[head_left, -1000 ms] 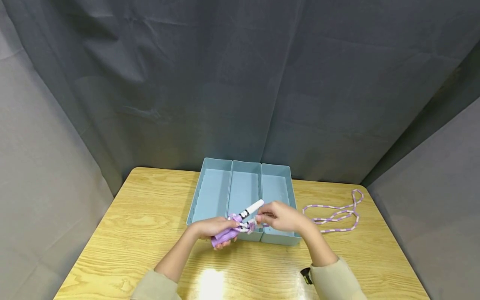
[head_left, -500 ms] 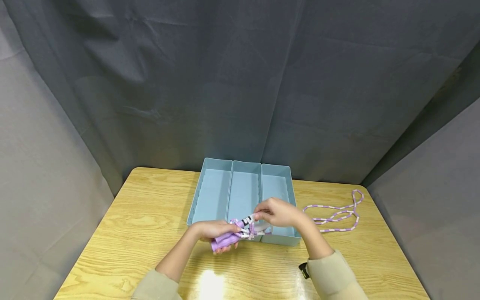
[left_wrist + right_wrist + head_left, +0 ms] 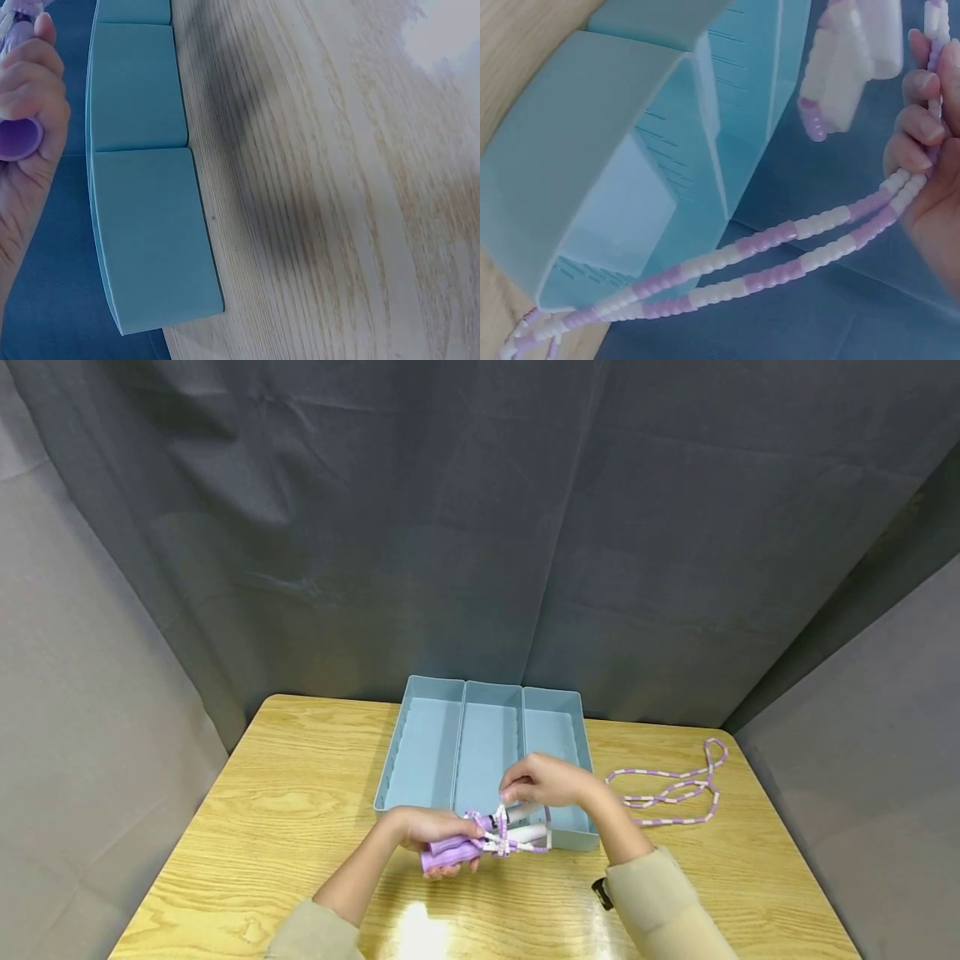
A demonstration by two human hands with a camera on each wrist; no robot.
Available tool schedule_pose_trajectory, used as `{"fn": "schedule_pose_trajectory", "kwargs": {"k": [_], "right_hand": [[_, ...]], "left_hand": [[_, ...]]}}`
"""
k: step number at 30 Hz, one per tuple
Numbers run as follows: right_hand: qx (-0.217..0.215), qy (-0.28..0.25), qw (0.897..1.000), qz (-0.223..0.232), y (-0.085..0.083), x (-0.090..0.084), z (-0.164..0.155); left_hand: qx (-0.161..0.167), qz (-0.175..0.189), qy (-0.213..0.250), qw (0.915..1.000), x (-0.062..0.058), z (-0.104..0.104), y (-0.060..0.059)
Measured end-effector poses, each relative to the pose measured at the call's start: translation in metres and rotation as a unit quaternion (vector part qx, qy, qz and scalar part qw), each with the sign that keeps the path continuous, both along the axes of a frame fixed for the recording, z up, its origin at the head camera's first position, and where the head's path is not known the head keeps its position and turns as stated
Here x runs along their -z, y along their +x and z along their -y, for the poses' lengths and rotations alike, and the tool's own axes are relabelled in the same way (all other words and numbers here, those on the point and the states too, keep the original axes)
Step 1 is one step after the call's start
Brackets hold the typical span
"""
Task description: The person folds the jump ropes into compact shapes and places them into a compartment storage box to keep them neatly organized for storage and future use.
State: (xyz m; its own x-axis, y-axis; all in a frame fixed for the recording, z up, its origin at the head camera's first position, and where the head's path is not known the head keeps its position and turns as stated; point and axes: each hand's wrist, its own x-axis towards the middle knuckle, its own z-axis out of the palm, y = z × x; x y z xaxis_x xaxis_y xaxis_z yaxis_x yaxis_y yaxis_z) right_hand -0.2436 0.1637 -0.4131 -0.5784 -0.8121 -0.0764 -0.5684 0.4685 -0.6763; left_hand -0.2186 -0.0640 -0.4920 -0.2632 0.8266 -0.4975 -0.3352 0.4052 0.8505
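Observation:
A beaded jump rope in purple and white has its two purple-and-white handles (image 3: 453,857) lying side by side in my left hand (image 3: 431,827), above the front of the bins. Part of the beaded cord (image 3: 502,835) is wrapped around the handles. My right hand (image 3: 547,781), just right of and above the left, pinches the cord near that wrap. Two strands (image 3: 769,255) run through the right hand (image 3: 930,142) and down toward the table in the right wrist view. In the left wrist view, the fingers curl around a hollow purple handle end (image 3: 21,139).
Three long light-blue bins (image 3: 463,752) stand side by side at the table's back, beneath the hands. More beaded cord (image 3: 705,785) lies in loose loops on the wooden table (image 3: 300,818) at right. A dark curtain (image 3: 450,527) hangs behind.
The right hand has moved slightly left, drawing cord over the handles. The white handle ends have swung down and now point right, with a cord loop showing beside them.

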Motion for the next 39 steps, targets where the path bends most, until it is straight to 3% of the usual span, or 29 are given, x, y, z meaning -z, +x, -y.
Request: {"fn": "schedule_pose_trajectory", "kwargs": {"k": [9, 23, 32, 39], "right_hand": [[-0.017, -0.026, 0.999, 0.036, -0.008, 0.017, 0.001], [0.005, -0.080, 0.993, 0.089, -0.009, 0.038, -0.003], [0.025, -0.100, 0.974, 0.202, -0.011, 0.050, -0.008], [0.025, -0.118, 0.960, 0.251, -0.011, 0.057, -0.011]], "left_hand": [[0.019, 0.002, -0.009, 0.9998, -0.001, -0.002, 0.004], [0.042, -0.012, 0.017, 0.9989, -0.007, -0.001, 0.007], [0.063, -0.018, 0.033, 0.9973, -0.011, -0.005, 0.008], [0.067, -0.013, 0.049, 0.9965, -0.011, -0.006, 0.008]]}}
